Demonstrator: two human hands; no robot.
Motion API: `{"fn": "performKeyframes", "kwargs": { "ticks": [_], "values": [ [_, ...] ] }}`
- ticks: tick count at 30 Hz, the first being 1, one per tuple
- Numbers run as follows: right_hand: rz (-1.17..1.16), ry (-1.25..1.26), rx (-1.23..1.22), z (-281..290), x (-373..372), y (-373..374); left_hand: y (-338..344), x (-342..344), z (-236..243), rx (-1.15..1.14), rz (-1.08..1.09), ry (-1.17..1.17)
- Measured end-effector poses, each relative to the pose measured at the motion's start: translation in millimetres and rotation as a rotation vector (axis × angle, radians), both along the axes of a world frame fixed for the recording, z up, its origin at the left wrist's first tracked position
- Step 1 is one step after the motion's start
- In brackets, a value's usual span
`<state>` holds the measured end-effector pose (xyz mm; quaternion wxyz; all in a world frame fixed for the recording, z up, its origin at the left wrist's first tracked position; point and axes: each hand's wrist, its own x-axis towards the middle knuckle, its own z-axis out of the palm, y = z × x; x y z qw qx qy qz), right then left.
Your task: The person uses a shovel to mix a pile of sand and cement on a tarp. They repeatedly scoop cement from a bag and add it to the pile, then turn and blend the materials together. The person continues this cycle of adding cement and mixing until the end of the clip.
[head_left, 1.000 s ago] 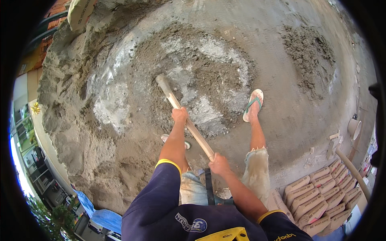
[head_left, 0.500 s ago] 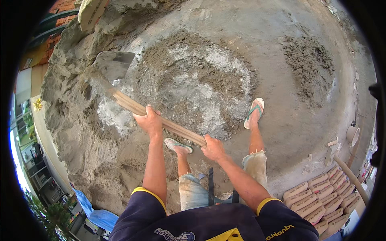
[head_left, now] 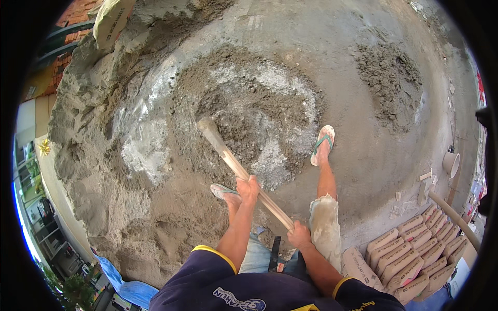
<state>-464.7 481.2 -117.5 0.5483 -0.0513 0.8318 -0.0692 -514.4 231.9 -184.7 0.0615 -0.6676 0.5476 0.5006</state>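
Both my hands grip the wooden handle of a hoe that slants across in front of me. My left hand is closed round the middle of the handle. Lower down, my right hand wraps the end near my right thigh. The hoe's far end rests at a low mound of brown sand streaked with pale grey powder. Its blade is out of sight, and I cannot tell how deep it sits. My sandalled feet stand on the near side of this mound.
A large heap of sand rises on the left, with a paper sack at its top. Another dark mound lies at the far right. Stacked cement bags fill the lower right, near a pipe piece. Blue sheeting lies lower left.
The hoe has swung right and down from the left heap to the middle mound. Its blade showed before and is now hidden. Both hands moved right and closer to me, still gripping the handle.
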Motion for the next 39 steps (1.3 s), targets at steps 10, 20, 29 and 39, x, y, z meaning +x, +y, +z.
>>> {"fn": "performKeyframes", "kwargs": {
  "ticks": [10, 20, 29, 39],
  "values": [
    [0.061, 0.380, -0.685, -31, -153, -178, -177, -113, 137, -0.629, 0.215, 0.751],
    [-0.216, -0.047, 0.040, 39, -31, -80, 10, -26, -134, 0.309, -0.336, -0.240],
    [-0.102, -0.112, -0.087, 180, -137, -135, -57, -57, -34, 0.658, 0.271, 0.019],
    [0.224, -0.023, -0.316, 211, -175, -40, -175, -75, 79, 0.503, 0.673, 0.414]
  ]
}}
